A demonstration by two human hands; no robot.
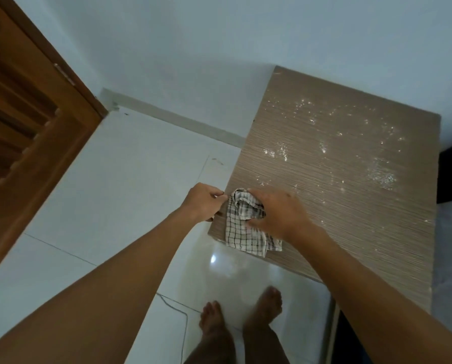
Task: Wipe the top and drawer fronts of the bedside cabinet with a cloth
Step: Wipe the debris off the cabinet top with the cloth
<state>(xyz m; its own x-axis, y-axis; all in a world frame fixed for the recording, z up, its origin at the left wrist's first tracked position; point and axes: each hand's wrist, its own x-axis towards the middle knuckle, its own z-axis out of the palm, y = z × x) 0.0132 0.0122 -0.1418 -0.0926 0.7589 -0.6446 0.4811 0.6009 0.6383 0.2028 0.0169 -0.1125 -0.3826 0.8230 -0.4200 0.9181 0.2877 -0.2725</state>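
Below, a glossy white tiled floor, with a brown wooden door at far left. To the right, against the wall, the bedside cabinet seen from above, its wood-grain top scattered with white specks over the far half. Two bare feet on the tiles just before it. On the top's near left corner, a checked cloth, crumpled, one edge hanging past the front. Flat on the cloth, the right hand, fingers spread and pressing down. At the cabinet's left edge, the left hand, fingers curled beside the cloth's corner; pinching cloth or edge, hard to tell.
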